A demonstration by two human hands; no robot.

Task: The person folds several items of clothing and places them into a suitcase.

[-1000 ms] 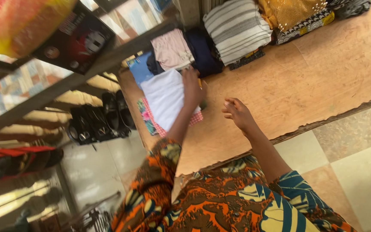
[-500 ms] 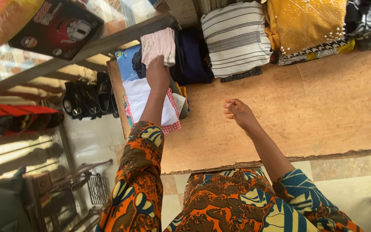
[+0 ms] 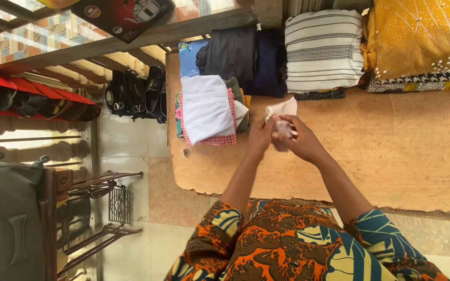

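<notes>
My left hand and my right hand meet over the wooden table, both closed on a small pale pink cloth. The cloth is bunched between the fingers, with one corner sticking up. Just left of my hands lies a stack of folded clothes topped by a white piece over a pink checked one. Both forearms reach out from orange and blue patterned sleeves.
Folded garments line the far edge of the table: dark ones, a striped one, a mustard beaded one. Black shoes hang left of the table. A metal stand and a dark bag stand at the left.
My left hand has pulled the pink cloth off the far pile and brought it back. My right hand has closed on it too. The view has shifted.
</notes>
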